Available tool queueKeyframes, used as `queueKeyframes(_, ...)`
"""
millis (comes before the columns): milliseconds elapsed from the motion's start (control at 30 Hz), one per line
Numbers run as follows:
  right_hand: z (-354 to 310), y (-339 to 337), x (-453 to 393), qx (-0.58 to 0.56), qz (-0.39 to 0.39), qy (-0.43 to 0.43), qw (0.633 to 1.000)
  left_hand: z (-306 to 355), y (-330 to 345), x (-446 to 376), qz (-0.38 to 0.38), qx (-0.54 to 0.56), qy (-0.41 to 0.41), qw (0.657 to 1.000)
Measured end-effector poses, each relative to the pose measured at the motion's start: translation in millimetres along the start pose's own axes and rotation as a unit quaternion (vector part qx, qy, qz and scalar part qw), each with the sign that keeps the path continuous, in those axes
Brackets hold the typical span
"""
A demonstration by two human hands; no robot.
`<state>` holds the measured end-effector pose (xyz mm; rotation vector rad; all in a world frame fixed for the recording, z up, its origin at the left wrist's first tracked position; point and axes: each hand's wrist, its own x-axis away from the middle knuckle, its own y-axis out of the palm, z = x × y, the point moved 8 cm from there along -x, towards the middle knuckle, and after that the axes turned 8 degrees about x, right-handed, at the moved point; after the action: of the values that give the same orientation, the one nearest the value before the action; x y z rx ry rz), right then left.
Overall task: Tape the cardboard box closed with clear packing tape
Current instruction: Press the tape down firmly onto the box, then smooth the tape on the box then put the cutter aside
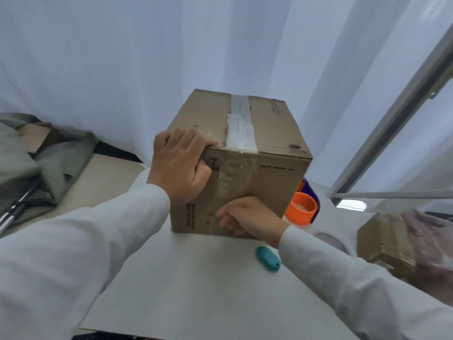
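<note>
Two white sleeves [73,241] fill the near foreground, one per arm. The left hand [180,165] sits at the box's near top left corner, fingers [196,139] curled together over the top edge, thumb against the front face. The right hand [247,215] lies flat low on the front face, fingers loosely together and pointing left, pressed on the tape end; nothing is clamped in them.

One cardboard box [277,133] stands upright on the white bench [196,290], flaps closed. Its long axis runs away from the camera. One strip of clear packing tape [241,133] follows the top seam along that axis and turns down the front face between the two hands. The strip on the front is glossy and hard to trace; its lower end is hidden under the right fingers.

Right of the right fingers, behind the box edge: one tape dispenser [304,204] with an orange core and a blue body, partly hidden. Below the right wrist: one small teal object [268,260], type unclear. Far right: a second brown carton [382,244], blurred, cut off by the frame. Far left: grey-green cloth [36,163] over cardboard scraps.
</note>
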<state>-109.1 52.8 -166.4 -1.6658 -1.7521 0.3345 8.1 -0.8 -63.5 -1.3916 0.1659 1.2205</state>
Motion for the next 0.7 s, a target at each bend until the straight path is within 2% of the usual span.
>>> queueKeyframes(33, -20, -17, 8, 0.032, 0.057, -0.068, 0.996, 0, 0, 0, 0.001, -0.004, -0.001, 1.0)
queueKeyframes(100, -73, -60, 38, 0.063, 0.2, -0.219, 0.953, 0, 1, -1, 0.002, -0.011, -0.003, 1.0)
queueKeyframes(167, -109, -86, 58, 0.139, 0.265, -0.284, 0.911, 1, 1, -2, 0.004, -0.012, -0.002, 1.0)
queueKeyframes(200, -115, -87, 56, 0.213, 0.249, -0.273, 0.904, 2, 0, -1, 0.007, -0.01, 0.0, 1.0)
queueKeyframes(300, -98, -67, 26, 0.391, 0.117, -0.17, 0.897, 4, -1, 1, 0.014, -0.005, 0.005, 1.0)
queueKeyframes(567, -98, -85, -58, 0.399, 0.048, -0.06, 0.914, 5, -4, -1, 0.009, 0.012, 0.014, 1.0)
queueKeyframes(700, -93, -94, -73, 0.409, 0.061, -0.017, 0.91, 5, 1, 0, -0.004, -0.028, 0.025, 0.999)
